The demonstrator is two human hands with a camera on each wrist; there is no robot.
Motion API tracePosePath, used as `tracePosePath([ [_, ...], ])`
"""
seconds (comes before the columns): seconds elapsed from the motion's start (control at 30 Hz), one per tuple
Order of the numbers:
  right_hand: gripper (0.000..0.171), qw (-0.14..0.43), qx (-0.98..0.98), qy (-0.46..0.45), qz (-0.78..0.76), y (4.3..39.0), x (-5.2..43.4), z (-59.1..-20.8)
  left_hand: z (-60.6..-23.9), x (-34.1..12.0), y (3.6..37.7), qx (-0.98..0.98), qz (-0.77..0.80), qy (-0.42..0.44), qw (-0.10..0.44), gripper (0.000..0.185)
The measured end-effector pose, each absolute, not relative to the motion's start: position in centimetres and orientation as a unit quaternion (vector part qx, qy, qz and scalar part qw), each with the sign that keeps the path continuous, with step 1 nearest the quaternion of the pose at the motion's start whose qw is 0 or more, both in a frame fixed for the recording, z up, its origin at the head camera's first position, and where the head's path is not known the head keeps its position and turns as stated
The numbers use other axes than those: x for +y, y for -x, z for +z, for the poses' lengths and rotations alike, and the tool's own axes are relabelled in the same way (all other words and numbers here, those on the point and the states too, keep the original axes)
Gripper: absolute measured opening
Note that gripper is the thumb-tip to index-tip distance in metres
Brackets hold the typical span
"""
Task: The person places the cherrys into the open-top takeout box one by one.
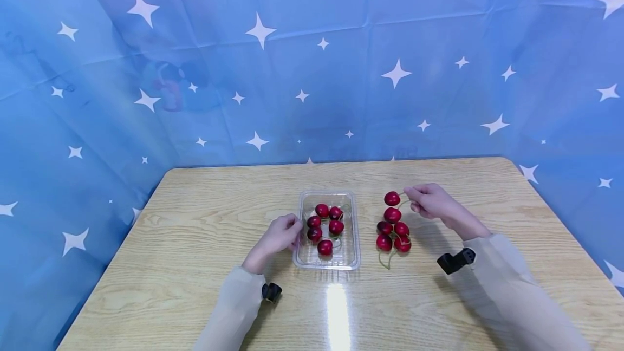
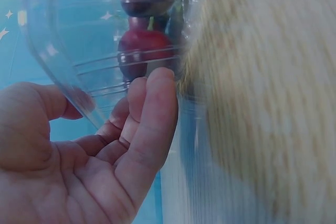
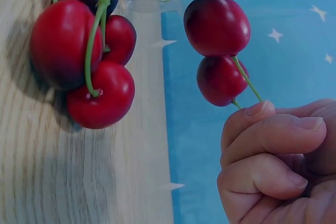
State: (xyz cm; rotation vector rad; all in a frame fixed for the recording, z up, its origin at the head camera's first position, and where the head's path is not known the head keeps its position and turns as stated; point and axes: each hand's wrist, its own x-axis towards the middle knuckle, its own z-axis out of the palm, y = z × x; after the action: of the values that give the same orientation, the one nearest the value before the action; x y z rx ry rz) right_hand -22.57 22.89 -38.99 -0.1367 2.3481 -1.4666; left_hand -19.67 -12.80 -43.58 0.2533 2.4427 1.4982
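Note:
My left hand (image 1: 284, 233) grips the left wall of a clear plastic box (image 1: 357, 256), its thumb at the rim and its fingers against the outer side. Several red cherries (image 1: 325, 247) lie inside the box, and some show through its wall in the left wrist view. To the right, my right hand (image 1: 434, 203) pinches the green stems of two cherries (image 3: 217, 24), which hang together off the table beyond the fingertips. Just nearer, several loose cherries (image 3: 101, 95) with stems rest in a cluster on the wood.
The light wooden table (image 1: 205, 221) carries the box and the cherry cluster. Behind it hangs a blue cloth (image 1: 331, 69) with white stars. A bright light reflection falls on the tabletop in front of the box.

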Motion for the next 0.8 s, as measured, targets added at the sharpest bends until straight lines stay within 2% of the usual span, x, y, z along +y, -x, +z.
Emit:
tracePosePath([
  [0.8, 0.038, 0.183, 0.816, 0.066, -0.545, 22.3, 20.4, -38.1, -43.8, -12.8, 19.8, 0.842, 0.517, -0.091, 0.126, 0.022],
])
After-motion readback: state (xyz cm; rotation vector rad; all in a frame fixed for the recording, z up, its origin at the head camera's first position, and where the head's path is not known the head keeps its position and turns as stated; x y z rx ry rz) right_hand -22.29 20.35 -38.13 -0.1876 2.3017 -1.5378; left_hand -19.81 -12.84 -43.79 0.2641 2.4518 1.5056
